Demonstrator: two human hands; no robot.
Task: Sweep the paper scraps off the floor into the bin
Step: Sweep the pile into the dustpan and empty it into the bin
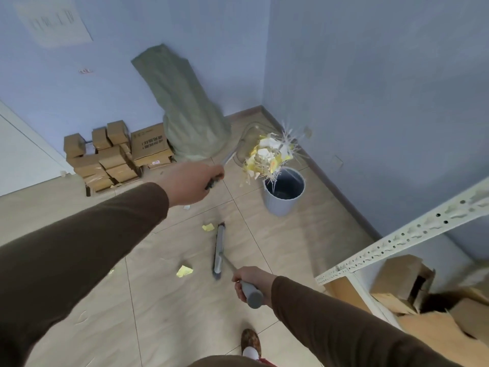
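My left hand (pixel 191 182) grips the handle of a clear dustpan (pixel 247 140) raised and tilted over the grey bin (pixel 284 193). Yellow and white paper scraps (pixel 267 157) spill from the pan just above the bin's rim. My right hand (pixel 251 280) holds the grey handle of a broom; its head (pixel 219 250) rests on the tiled floor. Loose scraps lie on the floor: a yellow scrap (pixel 208 227), another yellow scrap (pixel 184 271) and a small white scrap (pixel 186 207).
A green sack (pixel 185 104) leans in the corner beside stacked cardboard boxes (pixel 113 152). A white metal shelf rail (pixel 412 234) with boxes under it stands at the right. My foot (pixel 250 343) is at the bottom. Blue walls close the corner behind the bin.
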